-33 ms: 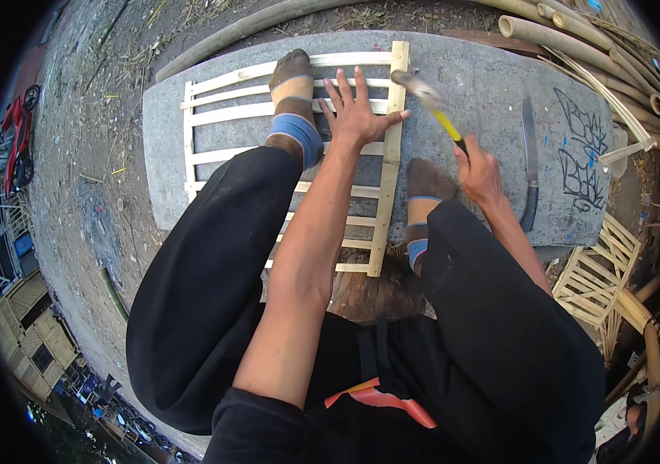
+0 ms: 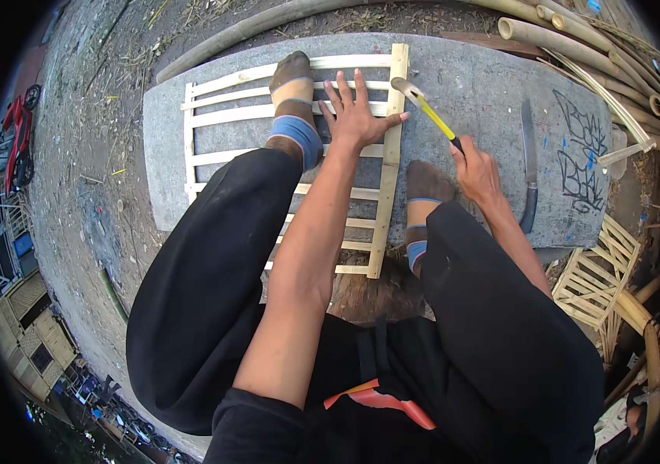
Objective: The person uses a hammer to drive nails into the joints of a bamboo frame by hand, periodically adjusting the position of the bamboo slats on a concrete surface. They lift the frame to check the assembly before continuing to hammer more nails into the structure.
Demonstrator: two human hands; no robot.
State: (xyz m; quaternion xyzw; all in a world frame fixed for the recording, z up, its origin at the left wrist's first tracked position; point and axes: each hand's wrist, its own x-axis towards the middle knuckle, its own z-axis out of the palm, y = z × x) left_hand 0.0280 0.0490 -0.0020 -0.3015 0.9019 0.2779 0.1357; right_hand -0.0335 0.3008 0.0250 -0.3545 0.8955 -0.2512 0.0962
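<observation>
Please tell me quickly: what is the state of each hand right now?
Left hand: open, spread on the slatted frame.
Right hand: closed, holding the yellow-handled hammer.

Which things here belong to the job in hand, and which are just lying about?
In use:
yellow-handled hammer, in the right hand
slatted bamboo frame, under the left hand
grey slab, beneath the frame

Apparently lying about:
long knife
bamboo poles
smaller slatted panel

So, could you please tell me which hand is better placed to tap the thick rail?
Probably the right hand: it grips the hammer, whose head is by the thick rail. The left hand is spread over the slats, holding no tool.
</observation>
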